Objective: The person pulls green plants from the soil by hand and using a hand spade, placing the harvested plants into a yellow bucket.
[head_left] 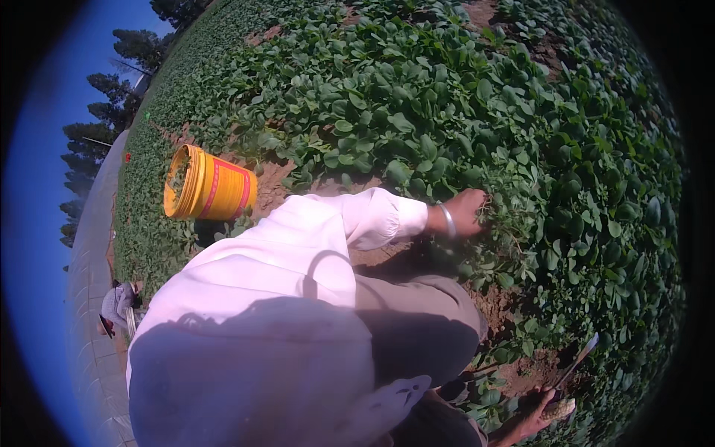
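Note:
My left hand [468, 212], wearing a silver bracelet [447, 220], reaches into the leafy crop from a pale pink sleeve. Its fingers are closed around a bunch of small-leaved green plants [510, 223], finer than the broad leaves around them. The fingertips are partly hidden among the leaves. At the lower right, my right hand [532, 419] is closed on a knife with a pale, wrapped-looking handle [558, 409]. The thin blade [581, 359] points up and to the right, over bare soil and low leaves.
A yellow bucket [227, 190] with a red band stands left of my left arm, some greens inside. My bent knee [454, 305] lies between my hands. Broad-leaved plants [417, 112] spread widely. Another person [118, 305] is at far left, near a long plastic-covered structure [93, 246].

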